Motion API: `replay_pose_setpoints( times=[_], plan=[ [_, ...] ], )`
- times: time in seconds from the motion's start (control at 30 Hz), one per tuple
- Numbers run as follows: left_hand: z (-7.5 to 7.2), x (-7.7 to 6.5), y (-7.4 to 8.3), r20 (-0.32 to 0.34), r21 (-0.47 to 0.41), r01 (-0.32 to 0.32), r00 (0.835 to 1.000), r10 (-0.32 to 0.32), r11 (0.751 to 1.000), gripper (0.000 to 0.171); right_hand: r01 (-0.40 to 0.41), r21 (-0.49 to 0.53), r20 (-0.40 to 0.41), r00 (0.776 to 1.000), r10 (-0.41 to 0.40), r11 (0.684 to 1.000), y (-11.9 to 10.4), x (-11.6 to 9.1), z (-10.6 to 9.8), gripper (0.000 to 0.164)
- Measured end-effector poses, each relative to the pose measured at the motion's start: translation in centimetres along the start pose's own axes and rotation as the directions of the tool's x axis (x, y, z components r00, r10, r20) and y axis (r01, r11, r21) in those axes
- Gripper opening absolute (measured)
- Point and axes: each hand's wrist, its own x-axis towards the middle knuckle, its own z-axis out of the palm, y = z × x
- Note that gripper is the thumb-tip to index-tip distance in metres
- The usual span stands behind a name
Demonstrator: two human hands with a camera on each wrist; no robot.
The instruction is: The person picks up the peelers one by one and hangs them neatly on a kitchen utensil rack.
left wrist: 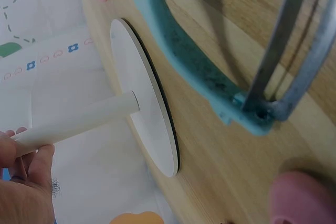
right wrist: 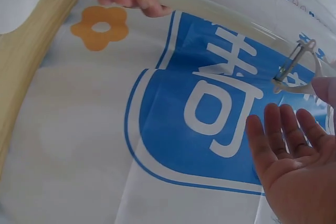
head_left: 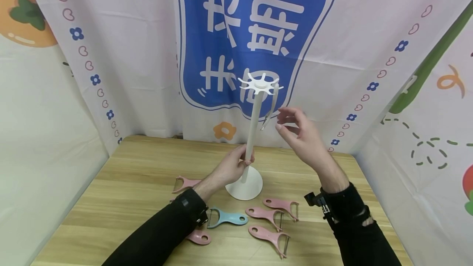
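A white stand (head_left: 253,130) with a round base (head_left: 253,190) and a star of hooks (head_left: 260,85) on top stands upright on the table. My left hand (head_left: 230,165) grips its pole low down, fingers wrapped round it, as the left wrist view also shows. From a hook on the right side hangs a whitish peeler (head_left: 274,104), blade end down. Just right of that peeler is my right hand (head_left: 303,136), its fingers loosely bent and holding nothing. In the right wrist view the palm of the right hand (right wrist: 299,171) faces up, close below the peeler (right wrist: 299,88).
On the wooden table (head_left: 140,167), a blue peeler (head_left: 233,218) lies in front of the base. Several pink peelers (head_left: 267,235) lie around it, some partly under my left arm. A printed cloth (head_left: 148,73) hangs behind the table, with more cloth at both sides.
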Motion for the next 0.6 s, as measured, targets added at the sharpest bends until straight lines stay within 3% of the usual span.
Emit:
replay_pose_setpoints(
  times=[0.3,0.6],
  plan=[
    [0.0,-0.1,0.0,-0.001,0.0,0.004,1.0,-0.004,1.0,0.012,-0.012,-0.117,0.134,0.991,0.027,0.993,2.4,-1.4,0.8,0.048],
    [-0.1,-0.1,0.3,0.003,-0.006,0.01,1.0,-0.01,1.0,0.011,-0.024,-0.235,0.243,0.967,0.083,0.972,4.1,-2.5,1.6,0.047]
  ],
)
